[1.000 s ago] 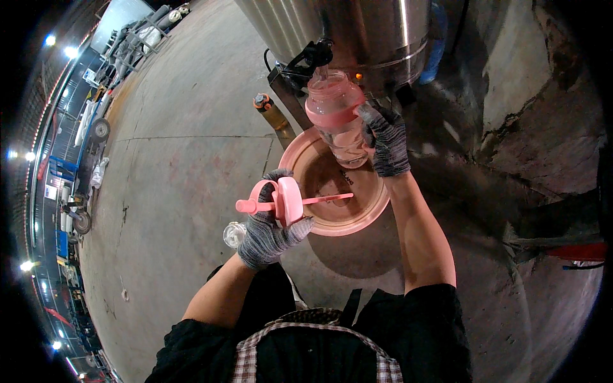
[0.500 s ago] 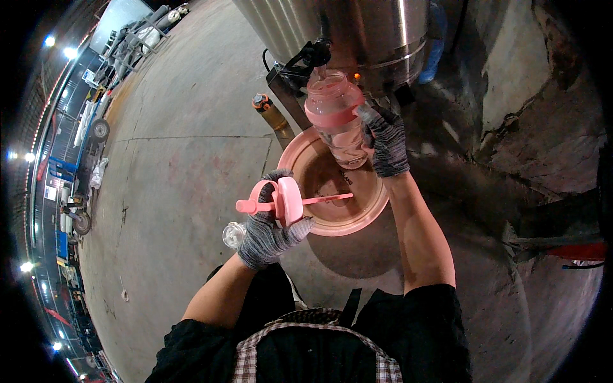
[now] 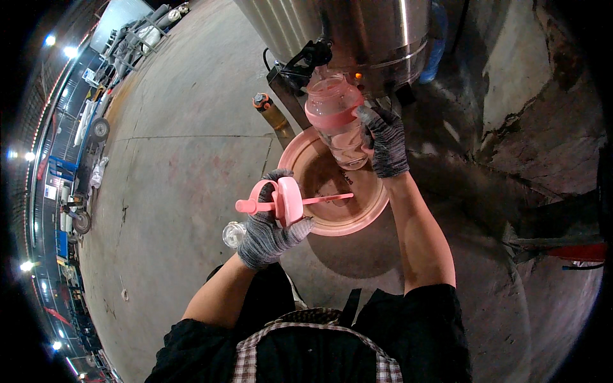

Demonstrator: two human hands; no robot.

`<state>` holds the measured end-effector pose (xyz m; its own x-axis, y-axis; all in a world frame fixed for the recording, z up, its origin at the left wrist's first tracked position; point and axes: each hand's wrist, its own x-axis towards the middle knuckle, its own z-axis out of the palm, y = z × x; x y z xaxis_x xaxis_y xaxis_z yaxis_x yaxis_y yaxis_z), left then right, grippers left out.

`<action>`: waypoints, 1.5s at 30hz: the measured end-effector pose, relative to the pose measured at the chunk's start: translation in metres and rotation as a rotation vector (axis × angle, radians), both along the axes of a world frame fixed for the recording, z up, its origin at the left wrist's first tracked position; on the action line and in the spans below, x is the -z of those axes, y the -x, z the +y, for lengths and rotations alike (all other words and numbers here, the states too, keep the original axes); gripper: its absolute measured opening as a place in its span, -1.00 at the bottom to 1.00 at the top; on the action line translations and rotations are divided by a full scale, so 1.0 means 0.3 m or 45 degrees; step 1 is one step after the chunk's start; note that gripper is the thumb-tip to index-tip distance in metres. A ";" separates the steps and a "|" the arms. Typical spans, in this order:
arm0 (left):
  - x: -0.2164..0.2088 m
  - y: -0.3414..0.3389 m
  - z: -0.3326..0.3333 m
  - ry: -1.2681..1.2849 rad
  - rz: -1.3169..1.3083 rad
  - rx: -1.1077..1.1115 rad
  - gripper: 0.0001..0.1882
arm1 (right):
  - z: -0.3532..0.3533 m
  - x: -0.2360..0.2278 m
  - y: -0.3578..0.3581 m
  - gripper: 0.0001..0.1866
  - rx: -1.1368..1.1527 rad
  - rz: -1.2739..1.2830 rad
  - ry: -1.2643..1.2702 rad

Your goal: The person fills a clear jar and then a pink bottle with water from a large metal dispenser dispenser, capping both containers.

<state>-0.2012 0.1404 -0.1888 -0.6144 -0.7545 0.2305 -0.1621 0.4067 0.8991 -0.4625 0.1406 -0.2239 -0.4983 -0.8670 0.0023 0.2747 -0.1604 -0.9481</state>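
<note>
The bottle (image 3: 336, 118), clear with a pink band round its shoulder, is up under the black tap (image 3: 311, 54) at the foot of a big steel tank (image 3: 357, 32). From the head view I see my right hand (image 3: 385, 142), in a grey knit glove, wrapped round the bottle's side and gripping it upright, its open mouth just below the tap. Whether anything runs from the tap I cannot tell.

My left hand (image 3: 268, 230), gloved the same way, is closed on the pink lid (image 3: 281, 201), which has a loop handle and a spout pointing to my left. A thin pink straw (image 3: 327, 198) sticks out from the lid toward the right. The lid is held well apart from the bottle, lower and to my left of it.

Under both hands sits a round pink basin (image 3: 357, 220) on the concrete floor (image 3: 179, 172); the straw hangs over its inside and the bottle's base is above its far rim. A small clear bottle (image 3: 234, 233) lies on the floor just beside my left hand. A taller amber bottle (image 3: 273, 115) with an orange cap stands to the left of the tank. At the far left edge are parked carts and bright lamps, too small to make out further.
</note>
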 end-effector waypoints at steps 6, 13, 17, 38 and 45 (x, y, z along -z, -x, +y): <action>-0.018 0.015 0.010 -0.116 0.011 0.002 -0.14 | -0.002 -0.005 -0.017 -0.88 0.127 0.142 0.191; -0.023 0.014 0.006 -0.113 -0.019 0.008 -0.14 | -0.002 -0.015 -0.016 -0.68 0.097 -0.020 0.108; -0.025 0.013 0.008 -0.118 -0.014 -0.005 -0.13 | -0.007 -0.009 -0.021 -0.68 0.129 0.058 0.122; -0.027 0.009 0.013 -0.146 0.025 0.011 -0.15 | -0.013 0.008 -0.019 -0.72 0.124 0.003 0.130; -0.015 -0.003 0.014 -0.057 0.008 0.038 -0.10 | -0.011 0.017 -0.018 -0.84 0.095 0.076 0.161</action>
